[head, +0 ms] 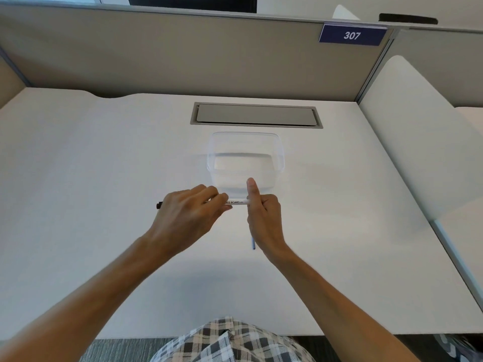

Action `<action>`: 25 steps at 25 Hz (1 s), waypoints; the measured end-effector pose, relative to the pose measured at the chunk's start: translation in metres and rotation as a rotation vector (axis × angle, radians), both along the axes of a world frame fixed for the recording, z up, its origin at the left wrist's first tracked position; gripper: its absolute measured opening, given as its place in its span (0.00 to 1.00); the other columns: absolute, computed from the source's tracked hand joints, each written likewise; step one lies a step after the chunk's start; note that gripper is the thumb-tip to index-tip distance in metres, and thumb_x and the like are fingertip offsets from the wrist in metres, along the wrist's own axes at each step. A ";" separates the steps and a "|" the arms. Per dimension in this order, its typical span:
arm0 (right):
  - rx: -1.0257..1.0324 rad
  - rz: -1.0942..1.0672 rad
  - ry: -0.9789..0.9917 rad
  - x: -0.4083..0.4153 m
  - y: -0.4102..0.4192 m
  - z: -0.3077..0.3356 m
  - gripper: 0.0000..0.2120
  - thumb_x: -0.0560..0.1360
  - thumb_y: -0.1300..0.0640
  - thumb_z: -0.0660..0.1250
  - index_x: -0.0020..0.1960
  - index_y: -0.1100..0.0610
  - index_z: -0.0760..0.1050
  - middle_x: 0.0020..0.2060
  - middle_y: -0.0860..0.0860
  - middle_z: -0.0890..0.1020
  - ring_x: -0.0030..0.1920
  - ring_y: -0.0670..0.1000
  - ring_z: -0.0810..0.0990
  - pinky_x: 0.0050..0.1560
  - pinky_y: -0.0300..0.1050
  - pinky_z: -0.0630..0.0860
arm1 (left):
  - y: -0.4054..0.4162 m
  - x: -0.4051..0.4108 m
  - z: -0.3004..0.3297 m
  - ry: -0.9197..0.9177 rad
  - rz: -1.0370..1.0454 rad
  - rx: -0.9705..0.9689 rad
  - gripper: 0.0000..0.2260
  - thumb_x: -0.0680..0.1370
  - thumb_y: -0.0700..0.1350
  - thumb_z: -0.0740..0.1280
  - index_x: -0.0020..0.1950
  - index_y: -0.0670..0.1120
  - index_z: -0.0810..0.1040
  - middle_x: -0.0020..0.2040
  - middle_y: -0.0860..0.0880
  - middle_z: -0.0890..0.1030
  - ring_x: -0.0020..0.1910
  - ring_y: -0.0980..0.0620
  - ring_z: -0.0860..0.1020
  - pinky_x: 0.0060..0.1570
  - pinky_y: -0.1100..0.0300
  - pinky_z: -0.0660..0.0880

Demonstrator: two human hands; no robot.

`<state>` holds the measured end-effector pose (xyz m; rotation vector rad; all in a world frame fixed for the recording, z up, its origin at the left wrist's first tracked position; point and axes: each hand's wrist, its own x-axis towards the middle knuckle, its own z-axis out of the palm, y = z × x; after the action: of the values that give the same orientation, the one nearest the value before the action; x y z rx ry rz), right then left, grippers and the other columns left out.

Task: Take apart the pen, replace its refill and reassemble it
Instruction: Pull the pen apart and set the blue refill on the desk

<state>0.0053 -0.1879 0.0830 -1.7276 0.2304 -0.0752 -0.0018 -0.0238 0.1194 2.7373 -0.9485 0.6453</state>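
The pen [236, 202], a white whiteboard marker, is held level just above the desk [104, 178], in front of the clear plastic box [279, 152]. Its dark tip [159, 205] pokes out to the left of the left hand [190, 212], whose fingers are wrapped round the barrel. The printed middle of the barrel shows bare between the two hands. The right hand [264, 215] is clenched on the other end, thumb raised. A thin bluish rod [253, 242], possibly a refill, shows below that hand; I cannot tell whether it is held or lying on the desk. The step looks like pulling or twisting the end piece off. It would go best with the left hand keeping the barrel steady while the right works straight along the pen's line, over the desk so loose parts are caught.
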 end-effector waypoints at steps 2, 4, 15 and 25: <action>0.027 -0.002 -0.050 0.000 0.000 0.006 0.32 0.83 0.48 0.59 0.21 0.50 0.57 0.16 0.42 0.62 0.21 0.43 0.62 0.27 0.35 0.61 | -0.001 -0.001 -0.001 -0.092 -0.019 -0.027 0.09 0.78 0.47 0.68 0.44 0.43 0.82 0.31 0.48 0.77 0.27 0.48 0.73 0.20 0.56 0.67; 0.011 -0.012 -0.160 -0.001 -0.003 0.014 0.30 0.84 0.51 0.58 0.24 0.52 0.55 0.17 0.42 0.60 0.21 0.44 0.59 0.27 0.34 0.58 | -0.001 -0.002 0.005 -0.031 -0.051 -0.125 0.10 0.79 0.48 0.67 0.44 0.43 0.83 0.30 0.48 0.76 0.25 0.47 0.72 0.19 0.55 0.67; -0.409 0.118 -1.064 0.003 -0.016 0.038 0.26 0.85 0.56 0.54 0.28 0.57 0.61 0.27 0.46 0.59 0.31 0.47 0.53 0.32 0.40 0.53 | 0.019 0.020 0.056 1.279 -0.235 -0.522 0.14 0.76 0.55 0.67 0.41 0.46 0.84 0.25 0.49 0.73 0.22 0.53 0.64 0.24 0.65 0.62; 0.132 0.063 0.103 -0.001 -0.002 0.011 0.26 0.84 0.49 0.57 0.30 0.60 0.62 0.22 0.49 0.60 0.24 0.47 0.59 0.28 0.40 0.59 | 0.005 0.002 0.020 -0.016 -0.048 0.034 0.10 0.79 0.49 0.66 0.46 0.43 0.82 0.33 0.48 0.79 0.25 0.46 0.74 0.20 0.57 0.68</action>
<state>0.0040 -0.1897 0.0942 -1.6071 0.2515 0.0742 0.0005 -0.0191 0.1395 2.7335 -1.0346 0.6503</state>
